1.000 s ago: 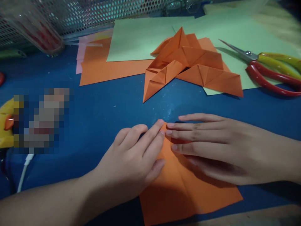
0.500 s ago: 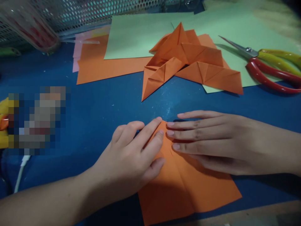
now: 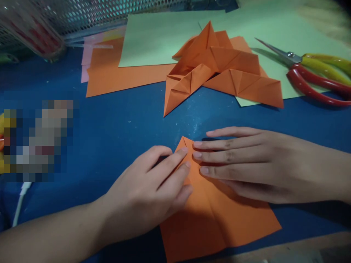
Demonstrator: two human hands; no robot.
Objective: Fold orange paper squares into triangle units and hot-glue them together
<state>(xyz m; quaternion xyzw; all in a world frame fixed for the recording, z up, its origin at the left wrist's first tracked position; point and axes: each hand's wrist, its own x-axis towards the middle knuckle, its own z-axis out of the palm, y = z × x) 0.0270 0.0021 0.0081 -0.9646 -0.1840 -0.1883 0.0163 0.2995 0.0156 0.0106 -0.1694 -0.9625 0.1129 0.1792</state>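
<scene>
An orange sheet of paper (image 3: pixel 214 223) lies before me, with a crease down its middle and its far end folded to a point. My left hand (image 3: pixel 156 186) presses two outstretched fingers on the folded left side near that point; its thumb touches the paper lower down and its outer fingers are bent. My right hand (image 3: pixel 246 160) lies flat across the right side, fingers straight and slightly apart, fingertips near the centre line. Part of the folded edge is hidden under my fingers. Beyond my hands rest several folded orange paper pieces (image 3: pixel 219 65), stacked together.
Scissors (image 3: pixel 296 65) with red and yellow handles lie at right on pale green paper (image 3: pixel 153 40). An orange sheet (image 3: pixel 115 80) sits behind left, near a clear container (image 3: pixel 41 36) and a perforated metal basket (image 3: pixel 95 18). A white cable (image 3: pixel 20 204) runs at left on the blue tabletop (image 3: pixel 109 120).
My left hand's fingertips have slid toward me along the fold, uncovering the paper's pointed tip. My right hand has stayed nearly in place.
</scene>
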